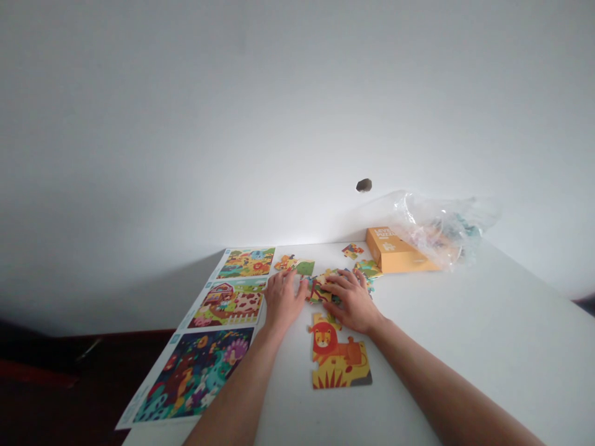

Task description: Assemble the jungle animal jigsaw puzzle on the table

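My left hand lies flat on the white table, fingers stretched toward a small cluster of loose puzzle pieces. My right hand rests palm down on that same cluster, fingers spread over the pieces. Just below both hands sits a joined section of puzzle showing an orange lion. More loose pieces lie just beyond my left fingertips.
Three picture cards line the table's left edge. An orange puzzle box and a crumpled clear plastic bag sit at the back right against the white wall. A single piece lies near the box.
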{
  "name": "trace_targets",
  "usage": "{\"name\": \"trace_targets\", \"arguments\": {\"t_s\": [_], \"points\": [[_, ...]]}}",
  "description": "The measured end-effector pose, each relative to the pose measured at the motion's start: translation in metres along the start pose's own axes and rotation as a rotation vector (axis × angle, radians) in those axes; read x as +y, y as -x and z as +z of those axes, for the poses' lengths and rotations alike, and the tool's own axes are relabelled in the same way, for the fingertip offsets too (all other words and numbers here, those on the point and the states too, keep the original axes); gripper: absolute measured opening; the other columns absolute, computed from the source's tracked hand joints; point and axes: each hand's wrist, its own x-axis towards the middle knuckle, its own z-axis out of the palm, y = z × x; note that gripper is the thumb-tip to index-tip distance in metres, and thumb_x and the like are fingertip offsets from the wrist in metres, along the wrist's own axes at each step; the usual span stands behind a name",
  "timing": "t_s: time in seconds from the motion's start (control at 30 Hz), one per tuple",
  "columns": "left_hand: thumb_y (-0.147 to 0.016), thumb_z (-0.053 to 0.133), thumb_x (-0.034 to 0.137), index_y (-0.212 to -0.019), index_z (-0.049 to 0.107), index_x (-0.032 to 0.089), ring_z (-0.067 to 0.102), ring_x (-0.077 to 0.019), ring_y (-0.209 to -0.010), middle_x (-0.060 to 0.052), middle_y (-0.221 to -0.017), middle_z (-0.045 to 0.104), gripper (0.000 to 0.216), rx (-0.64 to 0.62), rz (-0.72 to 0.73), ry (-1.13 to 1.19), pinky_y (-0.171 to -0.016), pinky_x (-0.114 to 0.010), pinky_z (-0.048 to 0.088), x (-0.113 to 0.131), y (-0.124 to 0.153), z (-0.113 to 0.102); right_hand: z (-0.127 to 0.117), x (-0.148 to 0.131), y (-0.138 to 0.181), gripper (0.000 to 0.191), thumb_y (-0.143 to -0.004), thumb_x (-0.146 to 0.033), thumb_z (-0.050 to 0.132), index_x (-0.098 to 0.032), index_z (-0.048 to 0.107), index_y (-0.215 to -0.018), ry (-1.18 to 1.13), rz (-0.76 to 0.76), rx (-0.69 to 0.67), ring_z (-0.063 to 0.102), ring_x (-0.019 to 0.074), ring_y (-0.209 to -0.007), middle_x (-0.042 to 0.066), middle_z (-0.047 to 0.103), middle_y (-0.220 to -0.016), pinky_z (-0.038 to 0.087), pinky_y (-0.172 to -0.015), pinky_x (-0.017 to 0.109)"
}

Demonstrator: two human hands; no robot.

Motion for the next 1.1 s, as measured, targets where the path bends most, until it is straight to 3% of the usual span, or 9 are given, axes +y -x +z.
{"name": "trace_targets", "arguments": {"t_s": [0.17,0.53,0.73,0.87,1.1], "points": [[-0.089,0.054,0.043,-0.123,0.063,0.018,0.045,-0.0327,-0.123,-0.014,-0.130,0.056,0.043,-0.041,-0.068,-0.106,-0.100,-0.046,0.040,0.004,0.000,-0.005,0.001,0.002,0.000,0.034,-0.089,-0.043,0.059,-0.032,0.063,-0.121,0.000,-0.005,0.005,0.040,0.0299,-0.126,0.003,0.060,-0.131,0.016,-0.111,0.056],[-0.088,0.055,0.041,-0.108,0.071,0.021,0.052,-0.0310,-0.103,-0.011,-0.102,0.062,0.033,-0.058,-0.082,-0.077,-0.090,-0.043,0.042,0.008,0.001,-0.011,-0.003,-0.002,0.000,0.033,-0.087,-0.043,0.061,-0.030,0.065,-0.117,-0.013,0.002,0.033,0.043,0.0279,-0.122,0.002,0.062,-0.126,0.020,-0.110,0.050],[-0.082,0.062,0.036,-0.116,0.067,0.024,0.048,-0.0298,-0.120,-0.008,-0.125,0.059,0.036,-0.127,0.106,0.112,-0.100,-0.044,0.039,0.011,0.004,-0.012,-0.003,-0.002,0.001,0.031,-0.086,-0.040,0.063,-0.029,0.066,-0.115,-0.003,0.021,0.078,0.046,0.0273,-0.117,0.003,0.064,-0.121,0.022,-0.107,0.048],[-0.077,0.068,0.033,-0.124,0.061,0.025,0.048,-0.0295,-0.122,-0.007,-0.127,0.059,0.048,-0.224,0.206,0.169,-0.102,-0.046,0.038,0.013,0.006,-0.015,0.000,0.003,0.001,0.029,-0.086,-0.036,0.063,-0.028,0.067,-0.114,0.040,0.094,0.132,0.046,0.0285,-0.116,0.005,0.064,-0.120,0.023,-0.106,0.049],[-0.080,0.066,0.027,-0.121,0.061,0.024,0.056,-0.0262,-0.115,-0.007,-0.119,0.064,0.042,-0.110,0.120,0.227,-0.100,-0.041,0.043,0.006,0.003,-0.003,0.005,0.010,0.000,0.028,-0.086,-0.034,0.064,-0.027,0.067,-0.113,0.083,0.181,0.186,0.046,0.0296,-0.117,0.006,0.064,-0.122,0.025,-0.105,0.049]]}}
